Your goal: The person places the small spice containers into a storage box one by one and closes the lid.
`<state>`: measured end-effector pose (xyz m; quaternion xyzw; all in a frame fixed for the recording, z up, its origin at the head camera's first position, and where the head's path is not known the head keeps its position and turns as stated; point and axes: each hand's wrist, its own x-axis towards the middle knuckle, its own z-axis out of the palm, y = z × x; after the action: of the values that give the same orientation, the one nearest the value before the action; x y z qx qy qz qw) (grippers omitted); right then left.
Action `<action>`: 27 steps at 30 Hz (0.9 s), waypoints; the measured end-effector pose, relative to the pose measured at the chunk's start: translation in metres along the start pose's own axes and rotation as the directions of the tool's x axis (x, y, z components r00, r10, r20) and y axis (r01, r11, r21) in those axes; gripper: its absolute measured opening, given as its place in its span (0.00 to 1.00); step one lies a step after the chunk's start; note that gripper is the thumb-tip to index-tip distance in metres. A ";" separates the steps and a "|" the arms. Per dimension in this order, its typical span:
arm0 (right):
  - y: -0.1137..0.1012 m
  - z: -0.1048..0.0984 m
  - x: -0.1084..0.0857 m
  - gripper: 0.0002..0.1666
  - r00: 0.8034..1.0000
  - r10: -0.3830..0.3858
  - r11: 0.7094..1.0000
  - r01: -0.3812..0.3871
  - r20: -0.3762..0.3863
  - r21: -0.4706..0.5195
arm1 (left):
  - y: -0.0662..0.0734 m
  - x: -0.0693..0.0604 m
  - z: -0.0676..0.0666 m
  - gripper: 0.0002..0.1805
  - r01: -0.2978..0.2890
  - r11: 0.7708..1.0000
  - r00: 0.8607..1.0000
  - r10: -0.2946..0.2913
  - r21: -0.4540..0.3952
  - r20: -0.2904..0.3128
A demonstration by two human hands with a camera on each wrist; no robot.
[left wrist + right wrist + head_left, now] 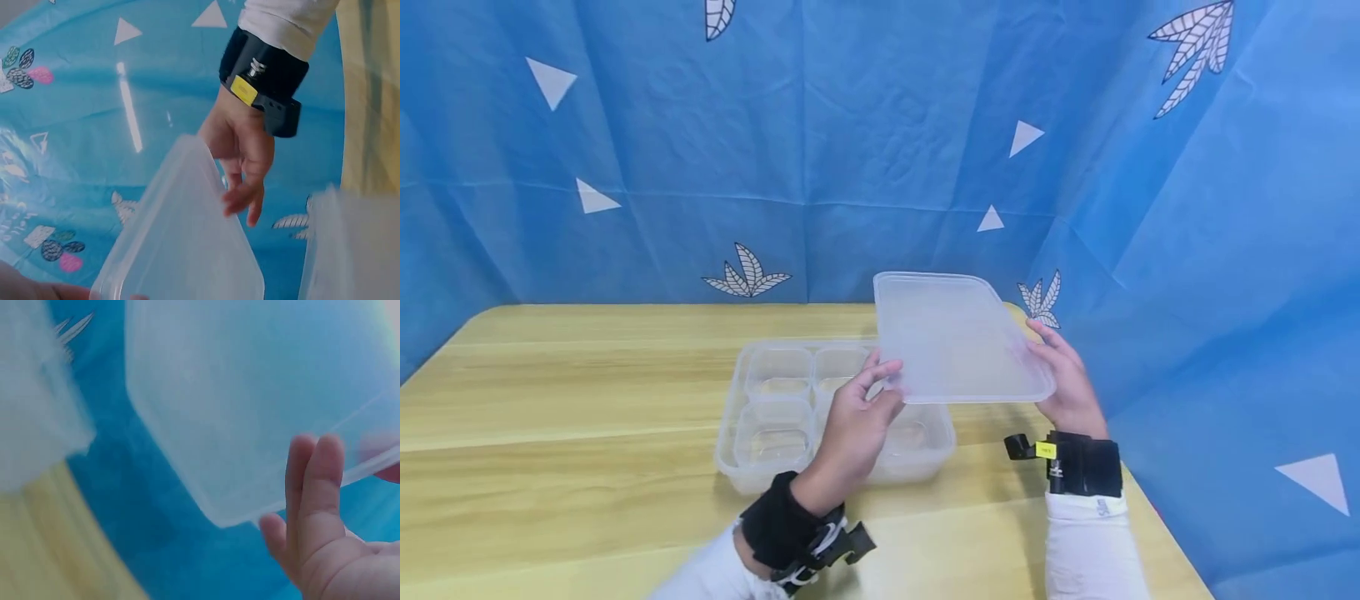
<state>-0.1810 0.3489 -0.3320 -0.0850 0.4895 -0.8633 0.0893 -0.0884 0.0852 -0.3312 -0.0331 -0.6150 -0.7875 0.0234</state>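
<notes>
A translucent plastic lid (955, 342) with rounded corners is held tilted in the air, above and to the right of a clear plastic container (726, 450). My left hand (853, 429) pinches the lid at its near left corner, between thumb and fingers. At the lid's right edge, my right hand (1070, 387) grips it; in the right wrist view two fingers (322, 487) lie along one face and part of another digit shows through the plastic. Several small clear boxes (775, 429) sit inside the container, some hidden behind the left hand and the lid.
The container stands on a light wood-grain table (565, 417). A blue curtain (880, 142) with white triangles and leaf prints hangs behind the table and along its right side. Both wrists wear black straps (1082, 462) with small cameras.
</notes>
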 end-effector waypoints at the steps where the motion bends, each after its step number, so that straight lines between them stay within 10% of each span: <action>1: 0.000 0.005 0.001 0.20 1.000 -0.006 1.000 0.006 0.014 0.008 | 0.002 -0.001 -0.004 0.21 0.006 1.000 1.000 -0.006 0.022 0.009; 5: 0.003 0.024 0.002 0.19 0.998 -0.043 0.999 0.044 0.041 -0.019 | 0.011 -0.004 -0.024 0.21 -0.012 0.989 0.999 0.005 0.144 0.054; 9: 0.007 0.039 0.000 0.19 1.000 -0.030 0.992 0.028 -0.010 -0.119 | 0.020 -0.009 -0.042 0.24 -0.072 0.931 0.993 0.033 0.357 0.115; 13: 0.006 0.046 -0.002 0.18 0.998 -0.048 0.991 0.044 -0.028 -0.130 | 0.026 -0.011 -0.050 0.33 -0.205 0.825 0.970 0.100 0.527 0.220; 16: 0.005 0.050 -0.003 0.18 0.997 -0.079 0.991 0.077 -0.015 -0.109 | 0.024 -0.011 -0.051 0.38 -0.346 0.700 0.936 0.213 0.625 0.279; 19: 0.004 0.054 -0.004 0.18 0.996 -0.085 0.990 0.083 -0.014 -0.115 | 0.018 -0.010 -0.051 0.40 -0.498 0.507 0.863 0.374 0.704 0.341; 24: 0.004 0.061 -0.007 0.17 0.996 -0.074 0.989 0.068 -0.040 -0.134 | 0.010 -0.007 -0.051 0.37 -0.667 0.156 0.657 0.584 0.728 0.477; 27: 0.006 0.065 -0.010 0.17 0.997 -0.057 0.990 0.049 -0.054 -0.132 | 0.009 -0.007 -0.052 0.35 -0.683 0.038 0.590 0.618 0.730 0.520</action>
<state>-0.1558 0.2943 -0.3048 -0.0789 0.5449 -0.8335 0.0466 -0.0819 0.0328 -0.3357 -0.3135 -0.8428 -0.2317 0.3711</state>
